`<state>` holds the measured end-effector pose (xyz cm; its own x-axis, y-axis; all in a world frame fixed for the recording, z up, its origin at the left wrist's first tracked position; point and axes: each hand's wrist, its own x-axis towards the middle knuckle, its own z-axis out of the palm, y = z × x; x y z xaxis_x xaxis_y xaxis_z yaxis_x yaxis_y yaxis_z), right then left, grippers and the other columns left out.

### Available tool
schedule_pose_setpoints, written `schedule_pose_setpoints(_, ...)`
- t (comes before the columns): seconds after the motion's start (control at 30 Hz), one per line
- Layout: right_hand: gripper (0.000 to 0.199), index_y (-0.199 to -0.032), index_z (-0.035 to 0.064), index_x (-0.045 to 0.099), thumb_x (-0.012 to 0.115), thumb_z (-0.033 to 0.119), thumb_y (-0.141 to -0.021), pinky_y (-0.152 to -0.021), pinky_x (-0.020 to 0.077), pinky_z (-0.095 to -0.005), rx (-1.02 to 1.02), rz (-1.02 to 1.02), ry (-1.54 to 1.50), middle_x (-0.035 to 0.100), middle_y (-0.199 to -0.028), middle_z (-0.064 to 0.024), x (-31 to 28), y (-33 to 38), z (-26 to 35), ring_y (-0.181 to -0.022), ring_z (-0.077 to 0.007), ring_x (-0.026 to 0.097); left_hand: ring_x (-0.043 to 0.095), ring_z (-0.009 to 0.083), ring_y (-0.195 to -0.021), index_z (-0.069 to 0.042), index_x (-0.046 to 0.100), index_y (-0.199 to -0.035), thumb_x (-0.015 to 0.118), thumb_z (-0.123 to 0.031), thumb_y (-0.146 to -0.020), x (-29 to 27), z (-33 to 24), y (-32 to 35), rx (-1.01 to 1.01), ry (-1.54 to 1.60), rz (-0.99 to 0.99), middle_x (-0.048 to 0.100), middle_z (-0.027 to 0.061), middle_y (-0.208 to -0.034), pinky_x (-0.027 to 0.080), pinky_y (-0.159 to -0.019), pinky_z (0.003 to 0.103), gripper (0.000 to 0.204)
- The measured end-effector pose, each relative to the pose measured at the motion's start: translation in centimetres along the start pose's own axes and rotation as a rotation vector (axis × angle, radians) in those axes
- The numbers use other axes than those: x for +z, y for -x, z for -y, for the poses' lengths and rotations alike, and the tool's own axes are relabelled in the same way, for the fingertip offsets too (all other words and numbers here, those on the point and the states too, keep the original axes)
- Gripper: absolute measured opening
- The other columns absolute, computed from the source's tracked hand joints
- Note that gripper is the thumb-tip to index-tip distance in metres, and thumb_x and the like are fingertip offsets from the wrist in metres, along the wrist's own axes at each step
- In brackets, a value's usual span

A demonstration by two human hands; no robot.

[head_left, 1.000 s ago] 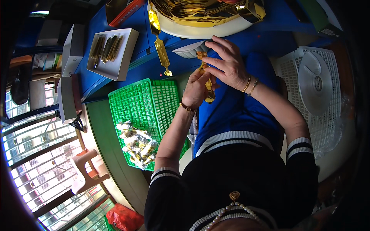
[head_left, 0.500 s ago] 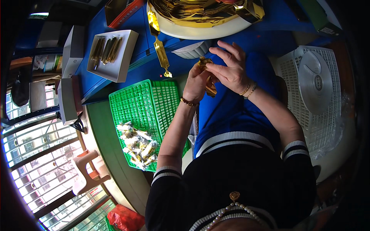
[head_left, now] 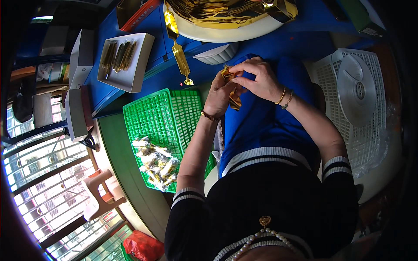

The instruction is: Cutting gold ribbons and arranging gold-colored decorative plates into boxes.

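Note:
Over my lap, my left hand (head_left: 219, 96) is closed around a crumpled gold foil strip (head_left: 235, 102), whose lower end dangles below the fingers. My right hand (head_left: 260, 81) meets it from the other side, thumb and fingertips pinching the same foil near its top. Part of the strip is hidden by the fingers. Another length of gold foil (head_left: 181, 60) hangs off the blue table's edge, from a large coil of gold strip (head_left: 217, 15) on a white round plate (head_left: 235, 35).
A white box (head_left: 144, 65) with several gold strips stands on the blue table (head_left: 157, 54). Below is a green basket (head_left: 150, 113) holding shiny wrapped pieces (head_left: 156, 164). At right, a white crate (head_left: 333, 78) carries a clear plastic reel (head_left: 356, 89). A pale stool (head_left: 99, 195) stands lower left.
The raised fingers of my right hand have come down and curled toward the foil. Both hands have shifted slightly, still holding the strip.

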<state>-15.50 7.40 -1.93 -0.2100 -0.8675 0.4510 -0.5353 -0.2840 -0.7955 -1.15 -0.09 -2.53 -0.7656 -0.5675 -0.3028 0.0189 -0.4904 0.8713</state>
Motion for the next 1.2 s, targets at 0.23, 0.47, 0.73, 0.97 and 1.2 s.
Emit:
schedule_pose_setpoints(0.23,0.016,-0.086,0.0063,0.063,0.070,0.008,-0.072,-0.071,0.0434,-0.0272,0.100,-0.033,-0.134,0.065,-0.077,-0.0038,0.3,0.1,0.0,-0.071,-0.0163,0.061,0.054,0.0113,-0.060,-0.001,0.047,-0.110,0.048,-0.001,-0.083,0.2,-0.2,0.1,-0.038,-0.021,0.037,0.054,0.0039,-0.073,0.052,-0.064,0.027,0.027)
schedule_pose_setpoints(0.47,0.013,-0.081,0.0077,0.062,0.070,0.006,-0.070,-0.073,0.0433,-0.0302,-0.075,-0.076,0.082,0.063,-0.086,-0.0023,0.3,0.6,0.0,-0.077,-0.0180,0.058,0.055,0.0118,-0.063,-0.002,0.049,-0.106,0.050,-0.004,-0.083,-0.1,0.4,-0.1,-0.036,-0.016,0.040,0.056,0.0039,-0.075,0.048,-0.060,0.024,0.023)
schedule_pose_setpoints(0.73,0.022,-0.096,0.0047,0.054,0.064,0.005,-0.076,-0.082,0.0438,-0.0323,-0.019,-0.249,0.114,0.057,-0.107,-0.0108,-0.3,2.9,0.2,-0.091,-0.0194,0.057,0.052,0.0106,-0.059,-0.002,0.047,-0.107,0.050,-0.004,-0.085,2.1,-0.5,-0.4,-0.027,0.000,-0.032,0.054,0.0043,-0.073,0.043,-0.053,0.022,0.022)
schedule_pose_setpoints(0.97,0.038,-0.117,-0.0004,0.043,0.060,0.012,-0.085,-0.083,0.0447,-0.0254,0.429,-0.208,-0.455,0.059,-0.100,-0.0088,-3.0,1.3,0.3,-0.092,-0.0118,0.055,0.047,0.0084,-0.056,-0.003,0.048,-0.093,0.047,-0.006,-0.086,3.6,-1.0,-1.7,0.018,-0.284,0.066,0.052,0.0015,-0.065,0.039,-0.051,0.021,0.008)
schedule_pose_setpoints(1.2,0.049,-0.122,0.0028,0.040,0.064,0.004,-0.079,-0.075,0.0463,-0.0236,0.411,-0.355,-0.640,0.057,-0.092,-0.0054,-7.2,1.5,-0.2,-0.086,-0.0089,0.055,0.047,0.0083,-0.056,-0.004,0.052,-0.084,0.045,-0.009,-0.088,7.7,-1.0,-3.8,-0.025,-0.334,0.189,0.052,0.0012,-0.065,0.035,-0.051,0.021,0.010)
